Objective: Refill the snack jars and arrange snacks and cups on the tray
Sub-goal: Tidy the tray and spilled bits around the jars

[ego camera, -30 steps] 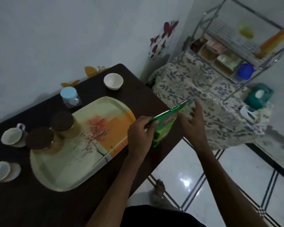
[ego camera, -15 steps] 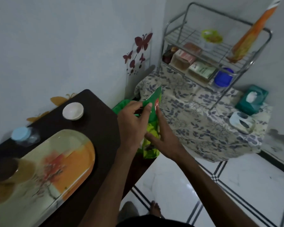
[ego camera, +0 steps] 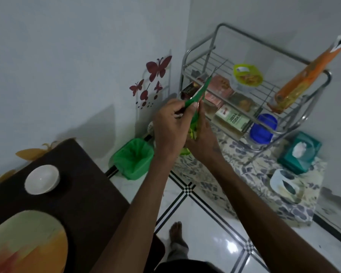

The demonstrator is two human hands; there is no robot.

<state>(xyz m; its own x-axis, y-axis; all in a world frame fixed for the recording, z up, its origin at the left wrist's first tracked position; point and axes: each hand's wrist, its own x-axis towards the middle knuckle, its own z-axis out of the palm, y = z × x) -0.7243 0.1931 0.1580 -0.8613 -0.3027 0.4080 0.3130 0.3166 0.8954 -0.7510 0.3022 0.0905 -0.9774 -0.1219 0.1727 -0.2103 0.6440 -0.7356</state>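
Observation:
I hold a green snack packet (ego camera: 197,95) edge-on in front of me, above the floor and near a green-lined bin (ego camera: 134,158). My left hand (ego camera: 171,125) grips its upper left side and my right hand (ego camera: 203,136) presses against it from the right. At the lower left, only a corner of the floral tray (ego camera: 28,243) shows on the dark table (ego camera: 91,203). A small white bowl (ego camera: 41,182) sits on the table beyond the tray. The snack jars and cups are out of view.
A metal rack (ego camera: 244,91) on a floral-covered stand (ego camera: 254,180) holds biscuit boxes, a yellow-lidded tub (ego camera: 247,74), a blue-lidded jar (ego camera: 263,129) and an orange packet (ego camera: 307,75). A teal tissue box (ego camera: 299,152) stands beside it. My bare foot (ego camera: 176,237) is on the glossy tiled floor.
My view has swung right, away from the table toward the rack and bin. Both hands carried the green packet off the table edge and raised it upright; the jars and cups left the view.

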